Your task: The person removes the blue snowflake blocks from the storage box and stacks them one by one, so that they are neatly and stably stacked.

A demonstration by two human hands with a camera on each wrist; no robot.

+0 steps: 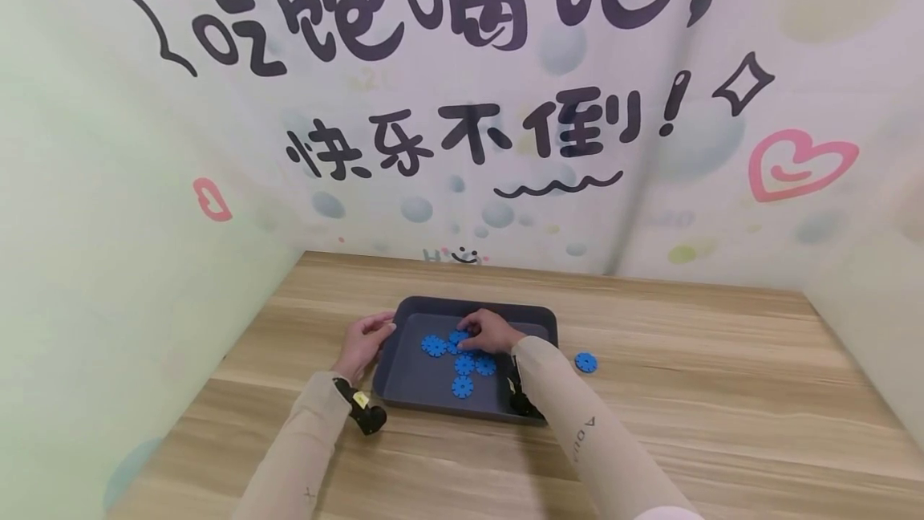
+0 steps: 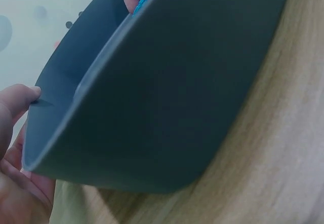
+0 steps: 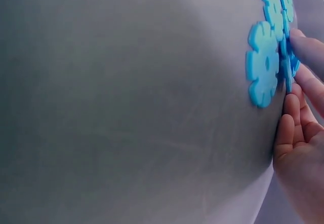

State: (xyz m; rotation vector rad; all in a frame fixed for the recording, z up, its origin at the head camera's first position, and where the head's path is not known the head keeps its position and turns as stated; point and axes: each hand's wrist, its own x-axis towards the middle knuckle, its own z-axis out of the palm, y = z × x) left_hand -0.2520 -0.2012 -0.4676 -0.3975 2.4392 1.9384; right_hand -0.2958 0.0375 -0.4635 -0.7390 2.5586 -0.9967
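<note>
A dark grey tray (image 1: pixel 415 383) lies on the table, with several flat blue notched discs (image 1: pixel 462 386) grouped in its middle. At the tray's left side, my left hand (image 1: pixel 363 343) grips the wall, and the left wrist view shows the thumb (image 2: pixel 21 98) over the rim with the fingers on the outside. My right hand (image 1: pixel 491 333) reaches into the tray and pinches a blue notched disc (image 3: pixel 295 66) between thumb and fingers. Other discs lie close by on the tray floor, one large in the right wrist view (image 3: pixel 263 64). The fingers partly cover the held disc.
One more blue notched disc (image 1: pixel 586 362) lies on the wooden table (image 1: pixel 722 392) to the right of the tray. Behind the table hangs a white printed cloth (image 1: pixel 433 143) with black lettering. Each wrist carries a black camera (image 1: pixel 366 414).
</note>
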